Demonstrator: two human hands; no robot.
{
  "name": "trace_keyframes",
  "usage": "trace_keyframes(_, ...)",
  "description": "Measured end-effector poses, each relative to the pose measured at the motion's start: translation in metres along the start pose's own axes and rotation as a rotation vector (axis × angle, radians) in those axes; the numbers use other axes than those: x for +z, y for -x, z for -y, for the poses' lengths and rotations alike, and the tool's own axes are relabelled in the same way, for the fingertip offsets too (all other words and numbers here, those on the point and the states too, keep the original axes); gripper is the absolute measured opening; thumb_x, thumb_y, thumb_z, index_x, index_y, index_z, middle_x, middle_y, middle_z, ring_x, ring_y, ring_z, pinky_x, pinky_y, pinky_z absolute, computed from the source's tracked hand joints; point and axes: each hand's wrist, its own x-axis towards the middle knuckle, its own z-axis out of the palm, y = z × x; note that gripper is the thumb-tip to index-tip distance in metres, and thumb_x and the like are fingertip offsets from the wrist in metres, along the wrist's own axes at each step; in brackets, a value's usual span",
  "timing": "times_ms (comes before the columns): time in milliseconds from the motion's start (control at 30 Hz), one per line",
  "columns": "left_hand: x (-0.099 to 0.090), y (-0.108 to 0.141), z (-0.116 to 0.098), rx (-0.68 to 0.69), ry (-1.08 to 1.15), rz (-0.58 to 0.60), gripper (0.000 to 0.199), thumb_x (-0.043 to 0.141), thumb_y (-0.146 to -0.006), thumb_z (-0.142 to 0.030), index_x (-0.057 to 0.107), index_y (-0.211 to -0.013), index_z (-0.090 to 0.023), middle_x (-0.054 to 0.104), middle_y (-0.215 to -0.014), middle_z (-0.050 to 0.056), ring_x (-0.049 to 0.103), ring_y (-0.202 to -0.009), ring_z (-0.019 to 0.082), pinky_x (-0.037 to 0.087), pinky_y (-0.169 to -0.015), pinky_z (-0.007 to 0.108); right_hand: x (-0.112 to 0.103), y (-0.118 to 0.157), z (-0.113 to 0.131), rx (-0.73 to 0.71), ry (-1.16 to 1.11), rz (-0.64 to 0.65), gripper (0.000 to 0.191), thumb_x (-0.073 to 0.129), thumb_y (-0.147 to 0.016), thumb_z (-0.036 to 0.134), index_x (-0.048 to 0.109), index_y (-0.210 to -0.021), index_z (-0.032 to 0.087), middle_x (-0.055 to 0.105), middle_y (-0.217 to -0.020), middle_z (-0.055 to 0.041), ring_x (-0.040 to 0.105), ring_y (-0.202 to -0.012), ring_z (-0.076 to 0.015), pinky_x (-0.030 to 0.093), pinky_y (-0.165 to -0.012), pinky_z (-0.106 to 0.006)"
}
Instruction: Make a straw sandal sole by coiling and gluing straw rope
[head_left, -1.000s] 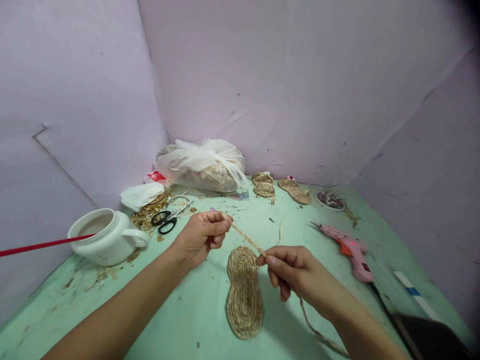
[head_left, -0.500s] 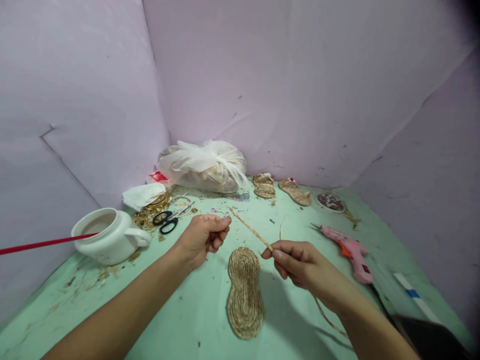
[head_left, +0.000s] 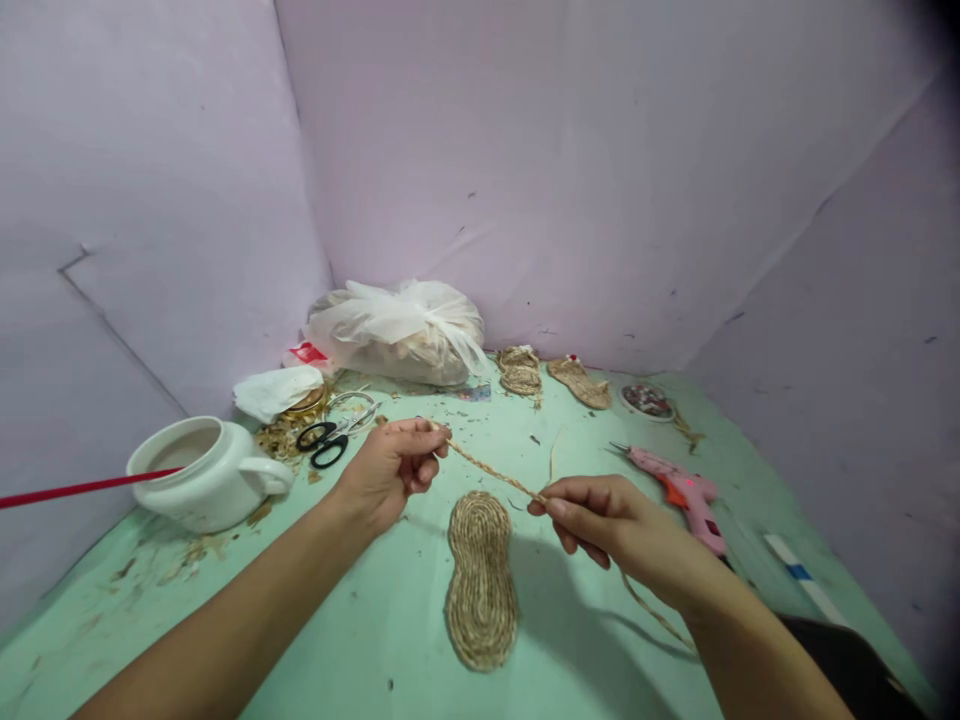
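A thin braided straw cord (head_left: 491,470) stretches between my two hands above the table. My left hand (head_left: 405,465) pinches its far end between thumb and forefinger. Thumb and index finger of my right hand (head_left: 592,515) grip the cord further along, and the rest of it trails out below my right wrist towards the lower right. Beneath the cord, a woven sole-shaped straw piece (head_left: 482,585) lies flat on the green table (head_left: 360,620).
On the left are a white pot (head_left: 214,480) with a red stick and black-handled scissors (head_left: 324,443). Behind sit a plastic bag (head_left: 401,335) and two small straw slippers (head_left: 579,383). A pink glue gun (head_left: 686,490) and a bowl (head_left: 647,401) are on the right.
My left hand has taken hold of the cord's end, which was free before. The cord now runs taut between both hands. The whole view has shifted slightly.
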Motion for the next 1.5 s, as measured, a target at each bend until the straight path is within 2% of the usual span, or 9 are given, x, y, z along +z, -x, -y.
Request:
trace_keyframes(233,-0.001,0.005,-0.006,0.126,-0.16,0.042,0.013,0.063,-0.052,-0.014,0.061,-0.065,-0.012,0.053,-0.045,-0.003,0.041,-0.038,0.005,0.024,-0.038,0.018,0.0,-0.001,-0.004,-0.124,0.156,-0.274,0.017,0.059,-0.071,0.032,0.068,-0.074,0.018,0.062,-0.062,-0.0006,0.049,-0.056,-0.0113,0.037,-0.053,-0.024)
trace_keyframes(433,-0.005,0.008,-0.011,0.145,-0.278,0.108,0.015,0.057,-0.05,-0.015,0.063,-0.064,-0.012,0.057,-0.049,-0.002,0.044,-0.042,0.007,0.027,-0.042,0.02,0.0,0.005,-0.005,-0.186,0.411,-0.411,0.017,0.057,-0.074,0.032,0.071,-0.08,0.023,0.068,-0.07,-0.0006,0.056,-0.06,-0.0151,0.042,-0.058,-0.027)
trace_keyframes(667,-0.003,0.007,-0.008,0.201,-0.466,0.085,0.008,0.064,-0.057,-0.021,0.061,-0.058,-0.013,0.051,-0.046,-0.005,0.042,-0.042,0.005,0.03,-0.043,0.019,0.002,0.008,-0.001,-0.197,0.493,-0.407,0.016,0.056,-0.076,0.032,0.07,-0.078,0.025,0.069,-0.071,0.0014,0.057,-0.06,-0.0148,0.043,-0.057,-0.027)
trace_keyframes(867,-0.003,0.004,-0.005,0.181,-0.518,0.053,0.01,0.064,-0.059,-0.023,0.06,-0.059,-0.014,0.049,-0.044,-0.005,0.041,-0.041,0.005,0.028,-0.042,0.018,0.002,0.008,0.0,-0.2,0.502,-0.393,0.015,0.056,-0.076,0.03,0.07,-0.078,0.025,0.069,-0.068,0.0017,0.057,-0.058,-0.0147,0.042,-0.055,-0.026)
trace_keyframes(1000,-0.002,0.005,-0.007,0.152,-0.547,0.054,0.013,0.063,-0.06,-0.025,0.06,-0.06,-0.013,0.055,-0.049,-0.003,0.042,-0.041,0.005,0.027,-0.041,0.018,0.003,0.008,-0.001,-0.23,0.485,-0.421,0.013,0.057,-0.075,0.028,0.07,-0.076,0.025,0.068,-0.066,0.0021,0.058,-0.058,-0.0147,0.043,-0.055,-0.026)
trace_keyframes(1133,-0.002,0.004,-0.008,0.045,-0.582,0.128,0.018,0.06,-0.064,-0.03,0.063,-0.065,-0.012,0.062,-0.059,0.001,0.045,-0.042,0.006,0.027,-0.041,0.019,0.005,0.006,-0.003,-0.348,0.467,-0.505,0.009,0.059,-0.073,0.023,0.068,-0.072,0.024,0.069,-0.068,0.0018,0.061,-0.061,-0.0149,0.046,-0.058,-0.027)
trace_keyframes(1300,-0.002,0.007,-0.01,-0.015,-0.668,0.25,0.017,0.06,-0.064,-0.028,0.063,-0.063,-0.012,0.055,-0.05,-0.002,0.045,-0.045,0.008,0.031,-0.048,0.022,0.007,0.0,-0.01,-0.592,0.452,-0.65,0.007,0.058,-0.073,0.018,0.063,-0.07,0.021,0.069,-0.073,-0.0003,0.063,-0.07,-0.0157,0.048,-0.066,-0.028)
trace_keyframes(1400,-0.002,0.009,-0.012,-0.024,-0.716,0.289,0.013,0.06,-0.063,-0.026,0.063,-0.062,-0.013,0.054,-0.05,-0.002,0.044,-0.049,0.009,0.032,-0.051,0.022,0.007,-0.003,-0.013,-0.565,0.425,-0.684,0.005,0.058,-0.073,0.019,0.062,-0.071,0.021,0.069,-0.073,-0.0012,0.063,-0.07,-0.0168,0.049,-0.065,-0.03)
trace_keyframes(1500,0.0,0.011,-0.012,-0.002,-0.717,0.288,0.013,0.059,-0.063,-0.027,0.062,-0.061,-0.014,0.056,-0.053,-0.001,0.045,-0.052,0.01,0.031,-0.052,0.023,0.008,-0.003,-0.013,-0.502,0.468,-0.628,0.008,0.056,-0.076,0.021,0.063,-0.08,0.021,0.069,-0.08,-0.0034,0.063,-0.073,-0.0183,0.049,-0.068,-0.032)
